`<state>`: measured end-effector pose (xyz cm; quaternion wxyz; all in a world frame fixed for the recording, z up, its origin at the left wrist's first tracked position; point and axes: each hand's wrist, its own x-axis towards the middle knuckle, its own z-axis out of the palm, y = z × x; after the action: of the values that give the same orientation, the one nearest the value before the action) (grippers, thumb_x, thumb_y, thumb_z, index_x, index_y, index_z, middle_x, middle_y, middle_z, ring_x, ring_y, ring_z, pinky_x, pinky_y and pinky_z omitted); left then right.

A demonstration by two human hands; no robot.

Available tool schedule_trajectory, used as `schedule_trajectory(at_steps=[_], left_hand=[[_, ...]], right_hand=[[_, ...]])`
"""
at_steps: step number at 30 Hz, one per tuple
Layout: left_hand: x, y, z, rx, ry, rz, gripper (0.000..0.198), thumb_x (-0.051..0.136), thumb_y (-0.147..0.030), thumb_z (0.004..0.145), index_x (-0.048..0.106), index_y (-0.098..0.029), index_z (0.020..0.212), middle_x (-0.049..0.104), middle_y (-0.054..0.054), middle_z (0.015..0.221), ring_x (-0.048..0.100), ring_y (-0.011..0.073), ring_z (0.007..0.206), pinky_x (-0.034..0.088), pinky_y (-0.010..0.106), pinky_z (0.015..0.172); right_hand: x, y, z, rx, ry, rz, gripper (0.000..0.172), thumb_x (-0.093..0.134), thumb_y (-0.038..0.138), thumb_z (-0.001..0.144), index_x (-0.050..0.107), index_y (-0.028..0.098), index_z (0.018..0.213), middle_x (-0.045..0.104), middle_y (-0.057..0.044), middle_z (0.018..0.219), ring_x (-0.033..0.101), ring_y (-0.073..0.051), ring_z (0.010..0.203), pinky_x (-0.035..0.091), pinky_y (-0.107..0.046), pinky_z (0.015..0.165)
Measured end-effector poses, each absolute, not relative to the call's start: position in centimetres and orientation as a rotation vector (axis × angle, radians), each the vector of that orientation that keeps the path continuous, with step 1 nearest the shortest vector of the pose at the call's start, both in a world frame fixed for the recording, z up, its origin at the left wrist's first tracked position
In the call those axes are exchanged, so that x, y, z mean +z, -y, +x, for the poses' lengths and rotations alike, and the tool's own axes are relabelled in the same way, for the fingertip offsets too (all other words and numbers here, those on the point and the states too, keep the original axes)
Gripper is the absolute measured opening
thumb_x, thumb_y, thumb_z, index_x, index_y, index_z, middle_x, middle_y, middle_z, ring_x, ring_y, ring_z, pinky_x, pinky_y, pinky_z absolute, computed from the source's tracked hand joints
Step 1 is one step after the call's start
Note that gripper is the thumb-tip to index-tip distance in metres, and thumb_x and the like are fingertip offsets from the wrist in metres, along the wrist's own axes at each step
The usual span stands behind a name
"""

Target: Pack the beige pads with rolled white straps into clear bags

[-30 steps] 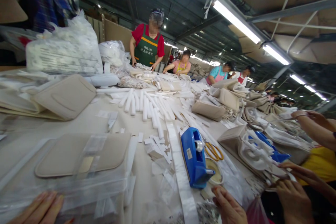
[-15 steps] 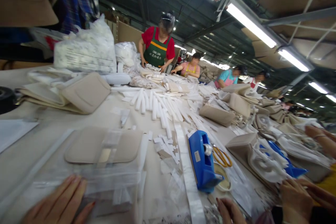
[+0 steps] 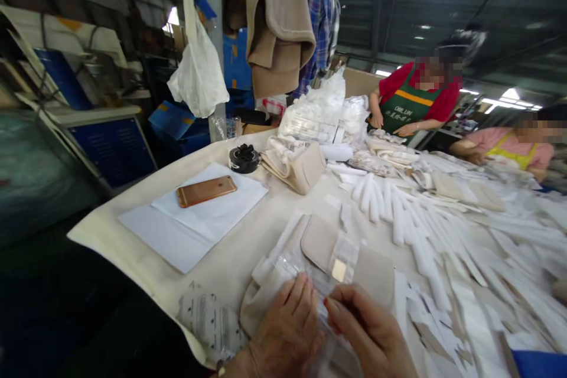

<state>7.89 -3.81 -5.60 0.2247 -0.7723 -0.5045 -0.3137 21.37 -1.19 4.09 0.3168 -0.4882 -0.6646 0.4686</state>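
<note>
On the cream-covered table (image 3: 248, 233), where a phone (image 3: 207, 191) perhaps weighs papers (image 3: 177, 242) down, we spread our left hand (image 3: 287, 319) over the beige bag (image 3: 318, 243) before us, apparently steadying it, while our right hand (image 3: 367, 325) curls above it, whether gripping anything we cannot tell.

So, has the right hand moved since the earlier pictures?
Yes, the right hand moved left, from near the blue tape dispenser to the beige bag.
</note>
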Motion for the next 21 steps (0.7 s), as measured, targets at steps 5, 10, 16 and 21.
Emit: schedule_trajectory(at_steps=[5, 10, 16, 21], left_hand=[[-6.8, 2.8, 8.3, -1.056, 1.327, -2.049, 0.033, 0.048, -0.036, 0.088, 0.062, -0.008, 0.099, 0.068, 0.013, 0.099, 0.060, 0.0278, 0.102, 0.037, 0.041, 0.099], [-7.0, 2.4, 8.3, -1.123, 1.310, -1.979, 0.033, 0.040, -0.033, 0.091, 0.063, -0.009, 0.092, 0.070, 0.012, 0.089, 0.062, 0.0277, 0.096, 0.038, 0.040, 0.095], [-7.0, 2.4, 8.2, -1.080, 1.305, -2.048, 0.032, 0.043, -0.032, 0.090, 0.063, -0.008, 0.092, 0.069, 0.014, 0.091, 0.062, 0.0292, 0.095, 0.034, 0.045, 0.098], [-6.6, 2.7, 8.1, -1.112, 1.335, -2.046, 0.032, 0.040, -0.029, 0.092, 0.062, -0.006, 0.093, 0.069, 0.014, 0.092, 0.062, 0.0285, 0.097, 0.034, 0.043, 0.100]], right_hand=[[2.3, -3.1, 16.6, 1.511, 1.694, -1.386, 0.029, 0.059, 0.045, 0.073, 0.053, 0.018, 0.064, 0.050, 0.004, 0.053, 0.044, -0.010, 0.052, 0.037, -0.023, 0.052], [1.2, -4.4, 15.9, 1.459, 1.772, -1.559, 0.025, 0.056, 0.041, 0.072, 0.052, 0.019, 0.060, 0.051, 0.004, 0.051, 0.042, -0.009, 0.047, 0.032, -0.022, 0.047], [1.6, -5.1, 14.8, 1.372, 1.860, -1.751, 0.029, 0.055, 0.041, 0.074, 0.051, 0.019, 0.056, 0.050, 0.005, 0.044, 0.039, -0.007, 0.039, 0.029, -0.021, 0.040], [2.0, -5.4, 13.8, 1.309, 1.902, -1.886, 0.035, 0.054, 0.038, 0.080, 0.048, 0.019, 0.052, 0.048, 0.005, 0.040, 0.038, -0.006, 0.034, 0.029, -0.020, 0.037]])
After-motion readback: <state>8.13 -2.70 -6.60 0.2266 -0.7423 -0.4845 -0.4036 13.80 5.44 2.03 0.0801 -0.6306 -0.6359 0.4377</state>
